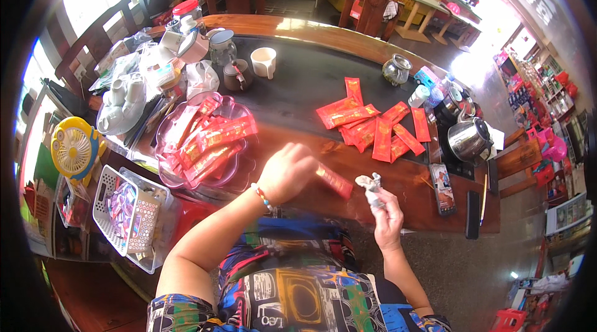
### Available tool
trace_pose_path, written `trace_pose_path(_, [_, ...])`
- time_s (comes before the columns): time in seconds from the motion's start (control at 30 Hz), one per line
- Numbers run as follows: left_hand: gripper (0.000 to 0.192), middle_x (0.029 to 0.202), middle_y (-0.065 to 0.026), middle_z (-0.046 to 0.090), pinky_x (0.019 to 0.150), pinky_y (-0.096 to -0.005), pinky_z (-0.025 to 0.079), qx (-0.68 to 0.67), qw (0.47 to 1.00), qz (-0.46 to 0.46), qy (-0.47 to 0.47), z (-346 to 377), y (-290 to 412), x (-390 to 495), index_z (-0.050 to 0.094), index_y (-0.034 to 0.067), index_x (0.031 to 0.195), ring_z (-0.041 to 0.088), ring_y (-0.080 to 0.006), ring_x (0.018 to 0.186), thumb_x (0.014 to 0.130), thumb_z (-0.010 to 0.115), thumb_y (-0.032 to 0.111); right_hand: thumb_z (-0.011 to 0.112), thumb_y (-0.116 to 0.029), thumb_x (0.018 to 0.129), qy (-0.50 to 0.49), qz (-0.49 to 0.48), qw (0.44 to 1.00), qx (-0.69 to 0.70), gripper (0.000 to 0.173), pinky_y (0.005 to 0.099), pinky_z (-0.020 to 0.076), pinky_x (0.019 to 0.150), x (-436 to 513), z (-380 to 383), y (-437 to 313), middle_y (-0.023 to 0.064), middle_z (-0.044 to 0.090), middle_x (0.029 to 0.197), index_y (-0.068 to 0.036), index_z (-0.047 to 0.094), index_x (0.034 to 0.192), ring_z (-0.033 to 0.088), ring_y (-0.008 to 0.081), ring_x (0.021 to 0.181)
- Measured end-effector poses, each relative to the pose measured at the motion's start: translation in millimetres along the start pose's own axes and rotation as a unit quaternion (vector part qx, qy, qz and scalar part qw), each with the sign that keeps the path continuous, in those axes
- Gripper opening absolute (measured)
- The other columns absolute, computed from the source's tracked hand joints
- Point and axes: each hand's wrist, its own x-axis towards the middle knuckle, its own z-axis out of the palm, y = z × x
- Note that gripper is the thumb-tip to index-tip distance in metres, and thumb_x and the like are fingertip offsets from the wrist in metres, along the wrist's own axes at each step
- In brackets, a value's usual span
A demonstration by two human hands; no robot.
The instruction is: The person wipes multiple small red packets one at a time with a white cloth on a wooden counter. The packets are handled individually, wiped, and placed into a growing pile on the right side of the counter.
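My left hand, blurred and wearing a beaded bracelet, holds one end of a slim red packet with gold print over the wooden table. To its right, my right hand pinches a crumpled whitish cloth or tissue. A loose pile of similar red packets lies beyond my hands on the dark table inlay. On the left, a pink translucent scalloped tray is heaped with more red packets.
At the right stand a steel kettle, a lit phone and a black device. A cup, teapot and glass jar stand farther back. Leftward are a yellow fan, white basket and stacked cups.
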Motion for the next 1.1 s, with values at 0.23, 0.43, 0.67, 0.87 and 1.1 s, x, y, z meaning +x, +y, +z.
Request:
trace_pose_path(0.23, [0.036, 0.147, -0.0066, 0.065, 0.112, -0.0498, 0.050, -0.021, 0.998, -0.015, -0.053, -2, 15, -30, 0.078, 0.020, 0.123, 0.060, -0.0360, 0.134, 0.088, 0.083, 0.020, 0.063, -0.006, 0.106, 0.021, 0.121, 0.986, 0.117, 0.029, 0.0360, 0.0509, 0.110, 24, 11, -9, 0.0118, 0.075, 0.131, 0.004, 0.073, 0.132, 0.067, 0.0215, 0.124])
trace_pose_path(0.43, [0.032, 0.146, -0.0108, 0.070, 0.115, -0.0485, 0.049, -0.003, 0.997, -0.035, -0.072, 4, 9, -30, 0.074, 0.010, 0.126, 0.062, -0.0346, 0.140, 0.094, 0.075, 0.014, 0.068, -0.005, 0.092, -0.150, -0.185, 0.952, -0.192, 0.047, 0.0505, 0.0479, 0.118, 56, 85, -32, 0.0184, 0.067, 0.147, -0.006, 0.072, 0.139, 0.063, 0.0391, 0.136])
trace_pose_path(0.67, [0.032, 0.143, -0.0065, 0.072, 0.114, -0.0480, 0.050, -0.013, 0.996, -0.043, -0.073, 5, 8, -29, 0.074, 0.014, 0.127, 0.064, -0.0325, 0.138, 0.095, 0.074, 0.013, 0.067, -0.005, 0.086, -0.149, -0.182, 0.950, -0.204, 0.036, 0.0516, 0.0493, 0.116, 39, 46, -19, 0.0184, 0.071, 0.136, -0.006, 0.075, 0.120, 0.063, 0.0404, 0.135])
trace_pose_path(0.87, [0.030, 0.135, -0.0093, 0.075, 0.108, -0.0496, 0.053, 0.019, 0.999, -0.012, -0.041, 4, 14, -23, 0.071, 0.012, 0.121, 0.067, -0.0330, 0.134, 0.092, 0.075, 0.014, 0.066, -0.004, 0.086, -0.112, -0.163, 0.951, -0.240, 0.032, 0.0520, 0.0483, 0.118, 14, -5, -8, 0.0186, 0.072, 0.136, -0.004, 0.075, 0.116, 0.064, 0.0404, 0.134])
trace_pose_path(1.1, [0.026, 0.113, -0.0140, 0.075, 0.095, -0.0514, 0.055, 0.093, 0.982, -0.128, -0.105, 6, 38, 5, 0.065, 0.009, 0.102, 0.072, -0.0369, 0.112, 0.093, 0.076, 0.031, 0.065, -0.006, 0.088, -0.073, -0.155, 0.957, -0.233, 0.033, 0.0505, 0.0488, 0.117, 6, -7, -1, 0.0164, 0.074, 0.134, -0.006, 0.076, 0.118, 0.065, 0.0388, 0.132])
